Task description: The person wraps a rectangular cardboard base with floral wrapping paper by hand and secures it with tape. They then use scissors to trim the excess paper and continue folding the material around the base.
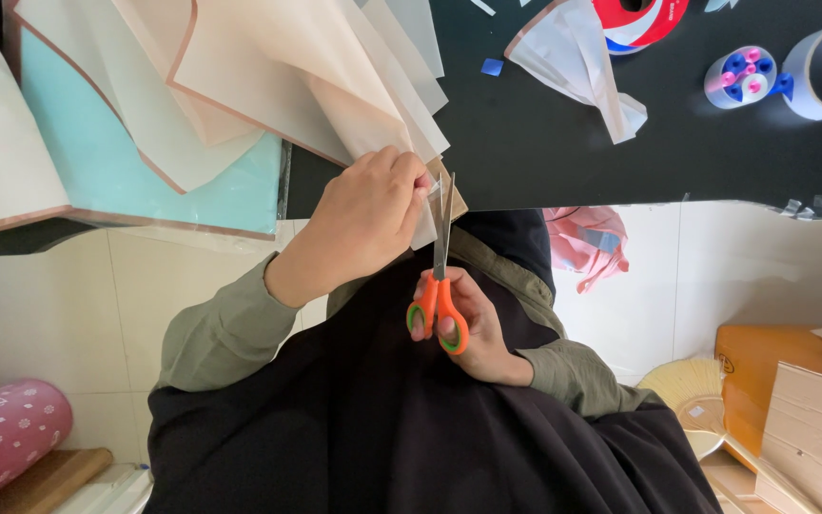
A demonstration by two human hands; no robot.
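Pinching the cream paper sheets [335, 86] at the black table [563, 143] edge, left hand [363, 224] sits touching scissors [440, 286] gripped by right hand [473, 328]; fingertips risk a nick, or a crooked cut.

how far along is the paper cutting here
Looks done: small offcuts lie on the black table. In hand: the left hand pinches the edge of the cream sheets while the right hand holds orange scissors, blades at that edge. Left: the fanned sheets look largely uncut; how many remain I cannot tell.
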